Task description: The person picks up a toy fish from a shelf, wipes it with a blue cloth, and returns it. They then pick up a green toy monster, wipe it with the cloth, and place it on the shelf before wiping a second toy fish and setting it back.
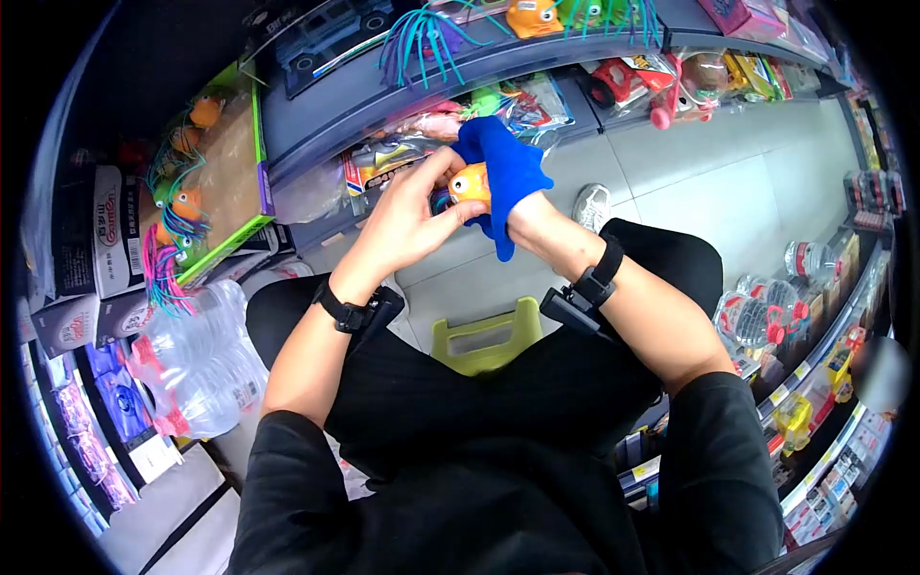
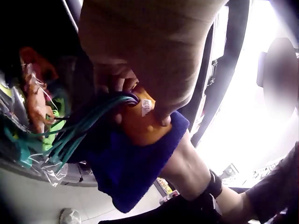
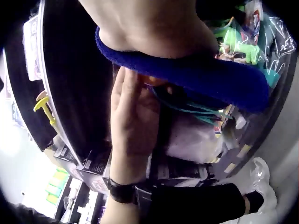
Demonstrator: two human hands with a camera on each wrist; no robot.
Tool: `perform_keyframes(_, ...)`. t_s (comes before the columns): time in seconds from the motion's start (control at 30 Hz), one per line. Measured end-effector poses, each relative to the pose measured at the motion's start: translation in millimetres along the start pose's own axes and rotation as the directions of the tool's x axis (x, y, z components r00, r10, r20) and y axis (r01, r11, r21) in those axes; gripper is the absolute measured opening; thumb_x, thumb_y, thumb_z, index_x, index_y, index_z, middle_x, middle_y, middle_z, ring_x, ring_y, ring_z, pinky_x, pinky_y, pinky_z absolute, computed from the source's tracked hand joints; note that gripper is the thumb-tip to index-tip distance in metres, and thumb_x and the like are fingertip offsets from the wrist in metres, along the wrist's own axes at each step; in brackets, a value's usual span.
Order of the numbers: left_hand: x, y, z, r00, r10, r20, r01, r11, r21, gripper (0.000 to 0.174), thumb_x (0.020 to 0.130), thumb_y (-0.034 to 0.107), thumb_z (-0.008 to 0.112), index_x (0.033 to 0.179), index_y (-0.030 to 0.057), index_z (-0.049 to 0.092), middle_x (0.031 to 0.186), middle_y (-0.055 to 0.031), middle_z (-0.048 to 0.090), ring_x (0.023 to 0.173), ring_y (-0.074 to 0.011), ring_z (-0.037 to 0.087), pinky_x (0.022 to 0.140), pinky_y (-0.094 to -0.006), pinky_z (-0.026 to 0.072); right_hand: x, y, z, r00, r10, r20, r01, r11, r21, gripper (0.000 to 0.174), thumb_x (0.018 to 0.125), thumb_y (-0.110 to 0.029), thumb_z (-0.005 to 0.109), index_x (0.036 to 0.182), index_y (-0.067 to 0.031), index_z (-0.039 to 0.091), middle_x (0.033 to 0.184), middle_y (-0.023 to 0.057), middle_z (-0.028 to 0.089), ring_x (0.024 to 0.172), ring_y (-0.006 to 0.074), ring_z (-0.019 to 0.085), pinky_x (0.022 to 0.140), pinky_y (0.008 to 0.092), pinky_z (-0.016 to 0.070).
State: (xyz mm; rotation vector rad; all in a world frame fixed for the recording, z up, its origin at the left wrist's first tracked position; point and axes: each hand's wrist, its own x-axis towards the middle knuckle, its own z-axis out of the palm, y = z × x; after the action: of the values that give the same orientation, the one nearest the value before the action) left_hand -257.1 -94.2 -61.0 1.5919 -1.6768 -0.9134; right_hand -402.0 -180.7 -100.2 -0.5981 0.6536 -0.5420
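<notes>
My left hand (image 1: 410,218) pinches an orange toy (image 1: 470,186) with bulging eyes, thumb at its near side and fingers at its far side. Teal and purple rubber strands (image 2: 86,119) trail from the toy, and a small white price label is stuck on it beside their root. A blue cloth (image 1: 517,174) covers my right hand (image 1: 527,220), leaving just the base of the hand and the wrist bare. The toy rests against this cloth, between both hands. Under the cloth the right fingers are hidden, so I cannot tell how they lie.
Stringy toys (image 1: 431,43) line the shelf ahead, with bagged toys (image 1: 517,105) on the level below. At left, an open display box (image 1: 230,158) holds more orange and green toys above large water bottles (image 1: 206,355). A green stool (image 1: 489,340) stands between the knees. More bottles (image 1: 752,316) are at right.
</notes>
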Motion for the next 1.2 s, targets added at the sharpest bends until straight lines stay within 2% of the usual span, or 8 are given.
perform_keyframes(0.1,-5.5,-25.3,5.5,0.999,0.023,0.03,-0.015,0.97,-0.243,0.04,0.09,0.026,0.079,0.114,0.0022,0.057,0.107,-0.006,0.067,0.103,-0.015,0.064,0.093,-0.0318,0.049,11.0,4.1,2.7,0.995,0.056,-0.086,-0.054,0.998,0.023,0.025,0.105,-0.035,0.049,0.098,-0.0121,0.054,0.082,0.0033,0.056,0.069,0.0175,0.063,0.062,0.0358,0.0532)
perform_keyframes(0.33,-29.3,-52.2,0.8,0.995,0.008,0.095,0.056,0.752,-0.656,0.044,0.097,0.028,0.073,0.127,0.0031,0.051,0.116,-0.0043,0.064,0.109,-0.0136,0.062,0.097,-0.0298,0.0487,6.7,6.7,28.0,0.997,-0.019,-0.069,0.011,0.995,-0.104,0.023,0.103,-0.033,0.053,0.099,-0.0115,0.059,0.087,0.0028,0.055,0.07,0.0159,0.059,0.061,0.034,0.0506)
perform_keyframes(0.57,-38.1,-41.6,-6.9,0.986,-0.118,-0.116,-0.058,0.413,-0.909,0.056,0.104,0.036,0.06,0.148,0.0033,0.044,0.132,-0.0039,0.058,0.123,-0.0135,0.051,0.109,-0.0324,0.0363,22.3,-1.9,25.7,0.999,-0.025,0.042,0.033,0.981,-0.192,0.041,0.109,-0.035,0.043,0.13,-0.0043,0.06,0.121,0.01,0.068,0.104,0.0181,0.069,0.087,0.0301,0.0569)
perform_keyframes(0.73,-27.3,-46.3,16.1,0.948,-0.273,-0.166,0.018,0.565,-0.825,0.052,0.106,0.044,0.055,0.138,0.0027,0.053,0.129,-0.0042,0.059,0.122,-0.0123,0.05,0.107,-0.0307,0.036,23.7,22.5,26.1,0.97,-0.223,0.097,0.223,0.975,0.017,0.043,0.109,-0.039,0.043,0.133,-0.0068,0.057,0.121,0.009,0.068,0.11,0.0202,0.066,0.098,0.0355,0.0526)
perform_keyframes(0.9,-23.2,-59.4,43.5,0.92,-0.317,-0.23,0.164,0.846,-0.507,0.043,0.103,0.041,0.063,0.113,-0.0011,0.062,0.092,-0.0012,0.061,0.085,-0.0093,0.053,0.075,-0.0258,0.0449,25.8,19.8,14.8,0.987,-0.142,0.068,0.134,0.985,0.109,0.046,0.106,-0.045,0.041,0.115,-0.0043,0.061,0.105,0.0138,0.07,0.097,0.0246,0.068,0.09,0.0376,0.055)
perform_keyframes(1.03,-13.5,-63.6,45.3,0.858,-0.237,-0.455,0.104,0.949,-0.299,0.041,0.094,0.038,0.077,0.092,0.0033,0.054,0.079,-0.0024,0.056,0.066,-0.0089,0.049,0.058,-0.027,0.0406,22.7,2.0,20.2,0.968,-0.249,0.006,0.249,0.967,-0.05,0.045,0.106,-0.039,0.041,0.1,-0.0005,0.064,0.092,0.016,0.07,0.082,0.0267,0.069,0.076,0.0387,0.0579)
perform_keyframes(1.13,-11.0,-33.4,35.9,0.897,-0.263,-0.356,0.114,0.914,-0.389,0.038,0.095,0.03,0.076,0.091,0.0044,0.049,0.077,-0.0022,0.055,0.059,-0.0064,0.044,0.053,-0.0261,0.0357,33.2,-6.9,16.6,0.917,-0.399,-0.01,0.385,0.893,-0.234,0.043,0.107,-0.034,0.04,0.097,0.0001,0.064,0.09,0.0143,0.07,0.077,0.0242,0.069,0.074,0.0366,0.0577)
perform_keyframes(1.2,-10.7,-32.3,36.4,0.922,-0.248,-0.296,0.053,0.841,-0.539,0.04,0.102,0.037,0.062,0.113,0.0022,0.046,0.085,-0.0066,0.06,0.057,-0.0091,0.052,0.052,-0.0252,0.0412,30.8,-15.0,15.5,0.904,-0.428,-0.008,0.391,0.834,-0.39,0.034,0.106,-0.028,0.045,0.098,-0.0017,0.064,0.09,0.0122,0.07,0.077,0.0201,0.068,0.071,0.0349,0.0563)
